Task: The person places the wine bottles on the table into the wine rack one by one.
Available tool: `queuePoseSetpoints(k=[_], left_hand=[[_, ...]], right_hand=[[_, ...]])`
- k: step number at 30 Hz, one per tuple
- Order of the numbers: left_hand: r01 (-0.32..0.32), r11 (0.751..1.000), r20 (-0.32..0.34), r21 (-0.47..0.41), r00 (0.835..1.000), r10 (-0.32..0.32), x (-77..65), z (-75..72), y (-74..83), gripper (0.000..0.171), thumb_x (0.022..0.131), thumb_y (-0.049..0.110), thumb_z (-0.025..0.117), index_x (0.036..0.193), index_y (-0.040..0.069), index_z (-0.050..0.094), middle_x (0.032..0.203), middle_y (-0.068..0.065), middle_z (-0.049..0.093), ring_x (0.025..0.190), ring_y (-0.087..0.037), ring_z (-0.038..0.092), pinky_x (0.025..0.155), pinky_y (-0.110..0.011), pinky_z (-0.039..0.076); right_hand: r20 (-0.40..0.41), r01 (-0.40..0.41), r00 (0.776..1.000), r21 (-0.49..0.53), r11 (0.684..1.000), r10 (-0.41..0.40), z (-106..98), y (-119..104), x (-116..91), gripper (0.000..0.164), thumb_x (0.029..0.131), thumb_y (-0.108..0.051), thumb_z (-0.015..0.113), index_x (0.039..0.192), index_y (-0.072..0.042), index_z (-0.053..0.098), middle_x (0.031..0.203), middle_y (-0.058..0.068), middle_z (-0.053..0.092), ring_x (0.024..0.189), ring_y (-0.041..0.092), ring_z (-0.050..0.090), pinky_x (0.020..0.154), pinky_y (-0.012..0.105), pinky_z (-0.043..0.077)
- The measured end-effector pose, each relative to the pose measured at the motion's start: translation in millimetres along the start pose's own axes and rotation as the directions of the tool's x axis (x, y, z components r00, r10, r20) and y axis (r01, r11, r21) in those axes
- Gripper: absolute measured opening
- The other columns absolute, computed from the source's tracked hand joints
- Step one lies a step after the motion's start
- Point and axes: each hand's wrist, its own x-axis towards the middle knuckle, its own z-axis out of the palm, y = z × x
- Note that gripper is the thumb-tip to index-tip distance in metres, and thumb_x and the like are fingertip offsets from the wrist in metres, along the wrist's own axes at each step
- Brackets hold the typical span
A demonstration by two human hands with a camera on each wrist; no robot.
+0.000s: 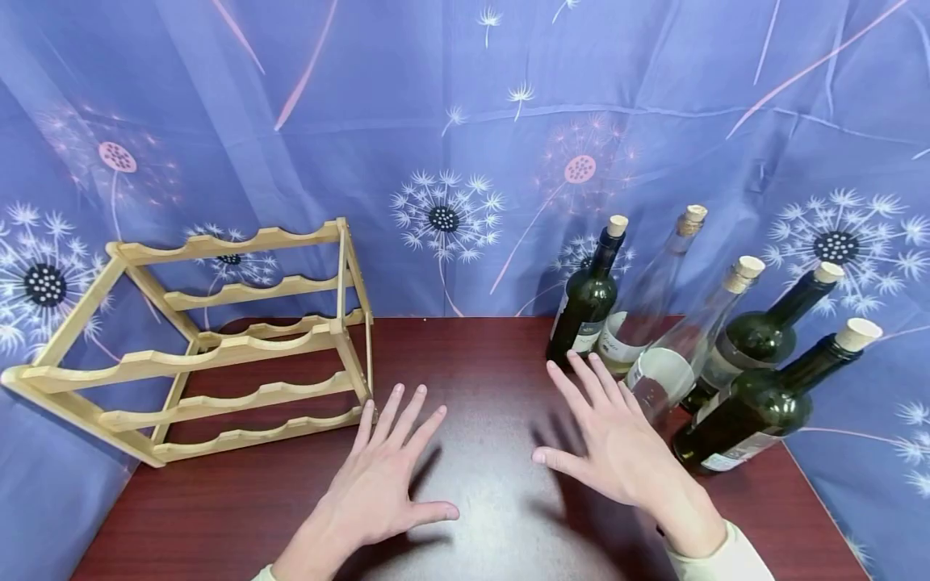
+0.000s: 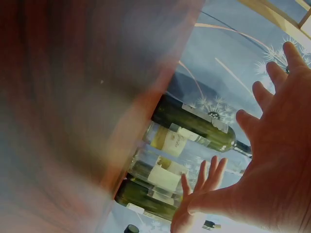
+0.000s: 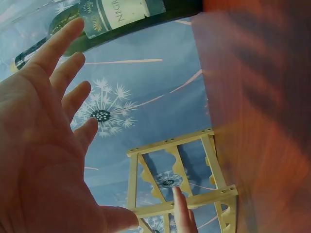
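Observation:
My left hand (image 1: pixel 385 484) hovers with spread fingers over the table, its fingertips near the lower right corner of a wooden wine rack (image 1: pixel 236 350). The rack has scalloped slats and holds no bottles. My right hand (image 1: pixel 617 448) is spread too, palm down, and overlaps the bottle group in the head view. Nothing is in either hand. Closest to the right fingers are a dark green corked wine bottle (image 1: pixel 592 290) and a clear corked bottle (image 1: pixel 705 327). In the right wrist view, a labelled green bottle (image 3: pixel 124 19) appears beyond the fingertips.
Another clear bottle (image 1: pixel 657 282) and two more dark green bottles, one behind (image 1: pixel 759 339) and one in front (image 1: pixel 773 395), stand upright at the right. A blue dandelion-print cloth (image 1: pixel 443 97) hangs behind the dark red table (image 1: pixel 465 363).

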Motion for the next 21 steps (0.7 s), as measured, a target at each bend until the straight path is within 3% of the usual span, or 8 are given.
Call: queuePoseSetpoints(k=[11,21], left_hand=[[-0.002,1.000,-0.003,0.000,1.000,0.002,-0.4,-1.9,1.4,0.115,0.061,0.095,0.039,0.152,0.025,0.029,0.161,-0.003,0.003,0.146,-0.030,-0.001,0.111,-0.061,0.008],[-0.001,1.000,-0.007,0.003,1.000,0.001,-1.7,-3.2,2.1,0.114,0.062,0.095,0.038,0.153,0.027,0.026,0.161,-0.003,0.005,0.146,-0.030,0.000,0.110,-0.061,0.011]], right_hand=[[-0.035,-0.041,0.998,0.023,0.999,0.042,-20,6,16,0.103,0.073,-0.083,0.048,0.154,-0.035,0.006,0.160,0.002,0.009,0.146,0.030,0.005,0.104,0.064,0.025],[-0.190,-0.103,0.974,0.100,0.990,0.121,-34,11,39,0.100,0.080,-0.073,0.053,0.155,-0.025,0.008,0.156,0.011,0.021,0.140,0.038,0.023,0.106,0.057,0.028]])
